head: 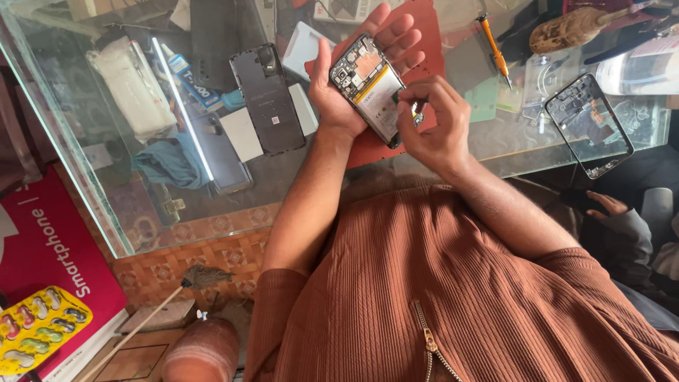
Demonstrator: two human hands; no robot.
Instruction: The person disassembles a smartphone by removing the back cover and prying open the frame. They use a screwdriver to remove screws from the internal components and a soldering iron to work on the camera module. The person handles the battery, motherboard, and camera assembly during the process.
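Above the glass desk (537, 152): left hand (339, 99) cradles opened smartphone (368, 85); right hand (431, 124) pinches at its lower edge, best worked gently.

glossy glass counter (85, 177), matt plastic back cover (269, 106)

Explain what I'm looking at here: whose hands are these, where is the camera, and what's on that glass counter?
There is no machine: one camera on a person's head looks down over their rust-brown ribbed top. The left hand cradles an opened phone, back cover off, circuit board and battery showing. The right hand pinches at the phone's lower edge; whether it holds a small part or tool I cannot tell. On the glass counter lie a dark phone back cover, a bare phone frame, an orange-handled screwdriver and a red mat. Another person's hand shows at right.
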